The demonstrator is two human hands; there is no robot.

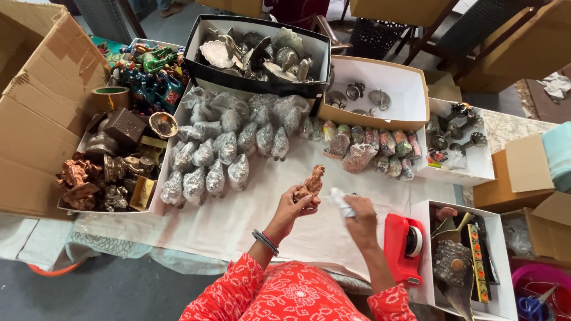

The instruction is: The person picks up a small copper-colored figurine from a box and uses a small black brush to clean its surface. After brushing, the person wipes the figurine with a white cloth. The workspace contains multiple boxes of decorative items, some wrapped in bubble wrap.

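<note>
My left hand [292, 204] grips a small copper-coloured figurine [311, 182] and holds it upright above the white cloth [238, 220] on the table. Just to its right, my right hand [358, 219] is closed around a white cloth or tissue [340, 199], whose tip is close to the figurine. Both arms wear red patterned sleeves, and bangles circle my left wrist [266, 241].
Several plastic-wrapped silver pieces [220, 148] lie on the cloth ahead, with colourful wrapped ones [375, 148] to the right. A red tape dispenser [403, 244] stands by my right arm. Boxes of metal ornaments [262, 53] and cardboard cartons [35, 107] ring the table.
</note>
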